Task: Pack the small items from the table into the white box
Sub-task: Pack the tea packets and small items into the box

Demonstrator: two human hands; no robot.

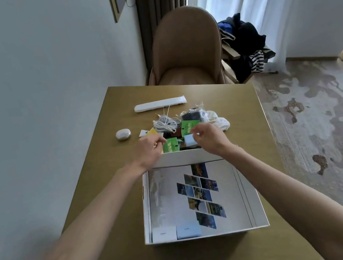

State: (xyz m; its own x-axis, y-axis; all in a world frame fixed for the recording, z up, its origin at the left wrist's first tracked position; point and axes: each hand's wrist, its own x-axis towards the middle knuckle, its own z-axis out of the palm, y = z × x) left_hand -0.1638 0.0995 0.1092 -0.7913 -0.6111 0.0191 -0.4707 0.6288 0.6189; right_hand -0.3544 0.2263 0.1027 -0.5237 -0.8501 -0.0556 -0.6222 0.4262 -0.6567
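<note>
The white box (147, 205) lies open on the table in front of me, with a picture sheet on its bottom and a white packet (164, 234) and a pale blue packet (188, 230) at its near wall. Beyond its far wall sits a heap of small items: green packets (170, 145), a coiled white cable (165, 124), a dark pouch (191, 116), white cloth (219, 121). My right hand (207, 138) pinches a small pale blue packet (189, 141) above the heap. My left hand (149, 151) has curled fingers at the heap's left edge; what it grips is unclear.
A long white case (160, 104) and a white oval earbud case (123, 134) lie farther out on the brown table (107, 187). A tan chair (185, 47) stands behind the table. Clothes hang on a rack (242, 44) at the right.
</note>
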